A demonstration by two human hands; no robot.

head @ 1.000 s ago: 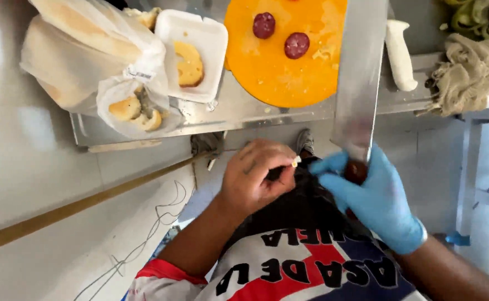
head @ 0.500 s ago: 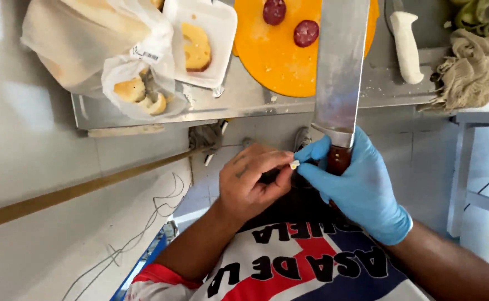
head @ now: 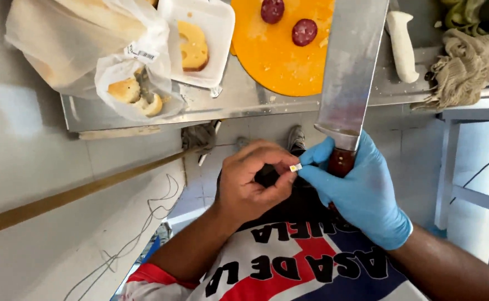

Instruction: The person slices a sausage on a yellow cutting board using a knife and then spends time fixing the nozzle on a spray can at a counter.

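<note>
My right hand (head: 361, 189) wears a blue glove and grips the wooden handle of a large knife (head: 349, 72), its broad steel blade pointing up and away over the counter. My bare left hand (head: 253, 181) pinches a tiny pale scrap (head: 295, 167) between thumb and fingertips, right against the gloved fingertips. Both hands are held close to my chest, below the counter edge. On the round orange cutting board (head: 272, 56) lie two dark red sausage slices (head: 304, 32).
A white foam tray (head: 222, 33) holds a piece of yellow cheese (head: 192, 47). Plastic bags (head: 88, 50) with bread lie at the left of the steel counter (head: 239, 100). A white handle (head: 403, 47) and a beige rag (head: 467, 67) sit at the right.
Both hands stay together in front of my chest; the view has shifted so the counter sits higher. My left fingers keep working the small scrap against the gloved fingertips.
</note>
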